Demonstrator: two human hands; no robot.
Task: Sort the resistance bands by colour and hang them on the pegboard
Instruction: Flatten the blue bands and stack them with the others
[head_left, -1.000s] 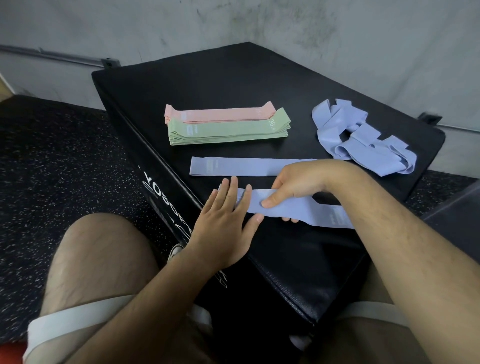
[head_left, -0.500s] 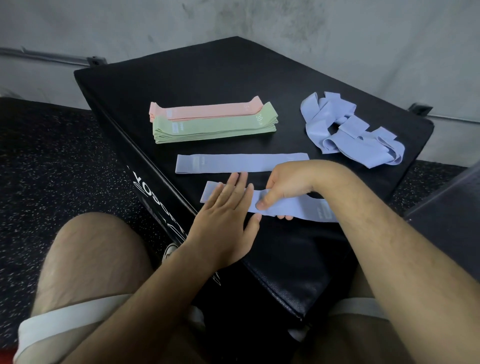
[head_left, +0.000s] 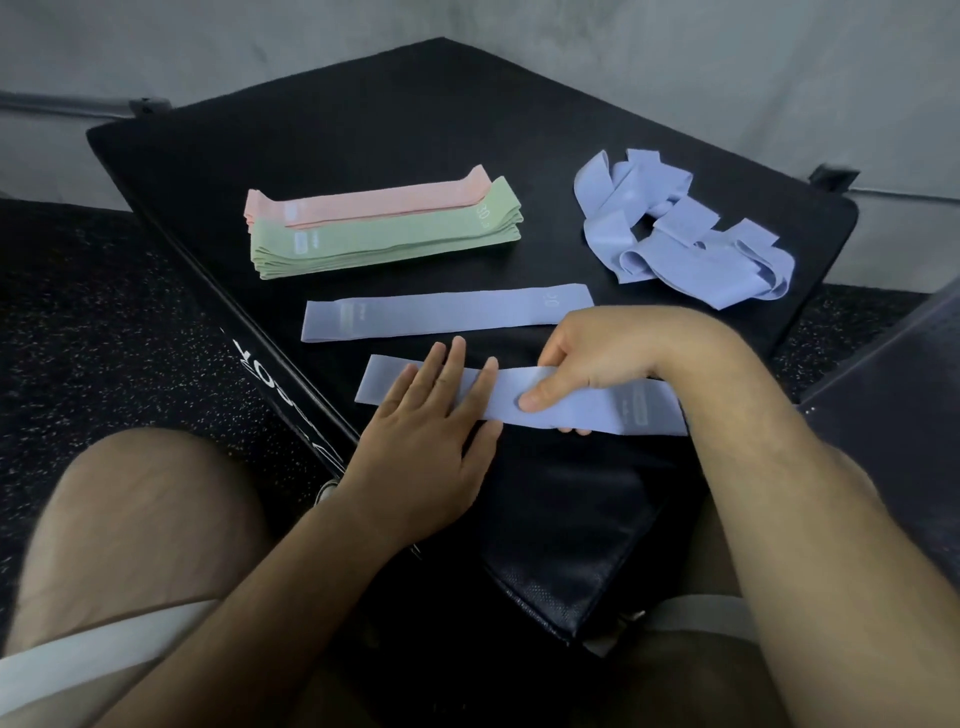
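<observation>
**Two hands flatten a blue band on a black box**

On my feed from the head camera, a black padded box sits corner-on to the person wearing it. I place everything else against that box.

Along the box's near edge lies the held band, blue and stretched flat from left to right. The left hand rests on its left part, palm down, with the fingers straight and slightly spread, pressing it to the box top. The right hand pinches the band near its middle. The thumb lies on top, and the fingertips curl under the near edge, where they peek out. The band's right end carries a pale label and shows beside the right wrist.

Just behind, toward the box's middle, a second blue band lies flat by itself. Its right end is close to the right knuckles, and I cannot tell whether they touch.

Farther back on the box's left half is a neat green stack. The pink bands lie against its far side.

Toward the box's far right corner is a tangled heap of blue bands.

White lettering runs down the box's left face. Bare knees flank its near corner.
</observation>
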